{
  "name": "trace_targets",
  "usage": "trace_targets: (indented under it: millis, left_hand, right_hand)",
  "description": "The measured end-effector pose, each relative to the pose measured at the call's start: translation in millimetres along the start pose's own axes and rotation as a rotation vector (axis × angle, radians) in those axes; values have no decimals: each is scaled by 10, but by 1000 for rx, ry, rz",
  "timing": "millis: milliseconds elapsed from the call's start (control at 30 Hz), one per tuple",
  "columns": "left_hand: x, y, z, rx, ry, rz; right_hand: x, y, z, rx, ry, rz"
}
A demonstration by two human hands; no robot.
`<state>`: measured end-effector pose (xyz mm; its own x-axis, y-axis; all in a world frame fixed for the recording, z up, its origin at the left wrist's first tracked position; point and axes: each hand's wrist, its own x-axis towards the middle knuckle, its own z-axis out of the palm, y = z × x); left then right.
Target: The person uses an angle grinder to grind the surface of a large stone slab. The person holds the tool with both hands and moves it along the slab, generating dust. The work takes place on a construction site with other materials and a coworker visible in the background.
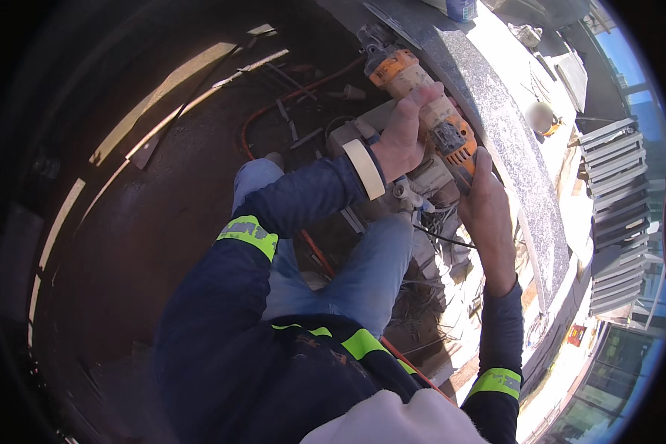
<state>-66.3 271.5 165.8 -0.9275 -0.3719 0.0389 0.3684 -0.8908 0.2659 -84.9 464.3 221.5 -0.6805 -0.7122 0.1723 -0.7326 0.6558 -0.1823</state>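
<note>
A dusty orange angle grinder (pixel 438 118) is held up against the edge of a speckled stone slab (pixel 488 81). Around the middle of its body is my left hand (pixel 407 132), fingers closed with the thumb on top. My right hand (pixel 488 211) grips the rear end of the grinder, by the vents. The grey head of the tool points away from me; whether a disc is fitted cannot be made out. On my left wrist sits a roll of cream masking tape (pixel 364 169).
Below the slab, an orange hose (pixel 253 122) curls across the dark floor. Near my knee are a white pipe fitting (pixel 405 194), cables and rubble. Wooden strips (pixel 163 100) lie at the left. Grey slats (pixel 616 214) are stacked at the far right.
</note>
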Motion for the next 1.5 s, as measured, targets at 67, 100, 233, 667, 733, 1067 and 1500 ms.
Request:
trace_targets:
  millis: [67, 100, 233, 667, 733, 1067, 1500]
  left_hand:
    - [-55, -59, 39, 19, 53, -4]
    - [-74, -46, 26, 28, 85, -23]
    - [-62, -99, 12, 12, 27, 6]
    - [-102, -224, 5, 11, 39, -6]
    - [-115, -248, 16, 25, 42, 21]
    - [-206, -326, 13, 5, 21, -6]
    - [-182, -248, 123, 37, 155, 30]
  right_hand:
    - [-40, 11, 6, 111, -7, 9]
    - [-53, -1, 38, 124, 13, -49]
    - [-107, 84, -18, 51, 31, -82]
    - [-165, 176, -47, 79, -4, -53]
    - [-175, 219, -19, 99, 1, -73]
    - [-311, 163, -122, 22, 5, -6]
    - [-228, 68, -131, -183, -26, 22]
